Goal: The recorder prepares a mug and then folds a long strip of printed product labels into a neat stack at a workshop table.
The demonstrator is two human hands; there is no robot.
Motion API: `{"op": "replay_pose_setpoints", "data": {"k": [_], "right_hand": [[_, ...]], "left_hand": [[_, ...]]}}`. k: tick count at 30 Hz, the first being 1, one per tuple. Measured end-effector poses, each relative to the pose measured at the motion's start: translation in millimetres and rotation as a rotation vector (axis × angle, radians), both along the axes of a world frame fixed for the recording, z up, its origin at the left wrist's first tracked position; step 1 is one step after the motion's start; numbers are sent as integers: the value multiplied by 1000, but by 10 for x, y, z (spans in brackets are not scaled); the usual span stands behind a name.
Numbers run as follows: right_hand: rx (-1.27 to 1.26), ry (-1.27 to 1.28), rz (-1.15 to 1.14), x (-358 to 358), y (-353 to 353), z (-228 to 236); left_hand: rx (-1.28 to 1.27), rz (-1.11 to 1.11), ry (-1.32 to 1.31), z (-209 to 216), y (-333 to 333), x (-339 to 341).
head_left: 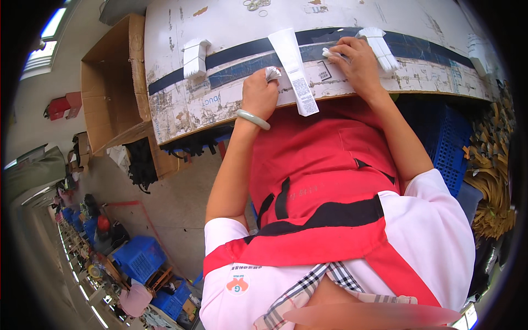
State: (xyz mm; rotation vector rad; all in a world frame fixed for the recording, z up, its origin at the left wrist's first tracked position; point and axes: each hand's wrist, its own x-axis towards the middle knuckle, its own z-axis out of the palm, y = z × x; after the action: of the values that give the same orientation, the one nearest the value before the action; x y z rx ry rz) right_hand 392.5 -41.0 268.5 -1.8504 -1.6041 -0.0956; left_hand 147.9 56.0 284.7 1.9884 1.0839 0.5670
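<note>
My left hand (260, 94), with a pale bangle on the wrist, is closed round a small wad of white labels (272, 73) whose ends stick up past the fingers. Close to the table top, my right hand (357, 65) pinches a small folded white label (330, 53). Between the hands lies a long stack of white label strips (291, 63), its printed lower end hanging over the near table edge. One banded bundle of white labels (194, 59) rests left of my left hand. Another banded bundle (378, 50) lies just right of my right hand.
Worn white board with dark tape strips covers the table (225, 27). Loose rubber bands (257, 5) sit at its far edge, and more white strips (478, 55) at the right. An open cardboard box (113, 82) stands left; a blue crate (452, 143) is below right.
</note>
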Motion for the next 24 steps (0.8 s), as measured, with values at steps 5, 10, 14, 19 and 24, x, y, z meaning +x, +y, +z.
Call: {"op": "replay_pose_setpoints", "data": {"k": [5,10,14,19,24], "right_hand": [[31,-17,131,-228,21,122],[12,65,206,-264,33,143],[-42,64,225,-278,-77,129],[-9,122,253,-432,-61,142],[37,136,271,-538,219,8]], "left_hand": [[197,9,252,59,202,231],[211,-34,259,92,173,389],[88,-34,177,79,34,175],[-16,5,-41,-29,-340,-176],[-526,68,-415,-34,-490,-237]]}}
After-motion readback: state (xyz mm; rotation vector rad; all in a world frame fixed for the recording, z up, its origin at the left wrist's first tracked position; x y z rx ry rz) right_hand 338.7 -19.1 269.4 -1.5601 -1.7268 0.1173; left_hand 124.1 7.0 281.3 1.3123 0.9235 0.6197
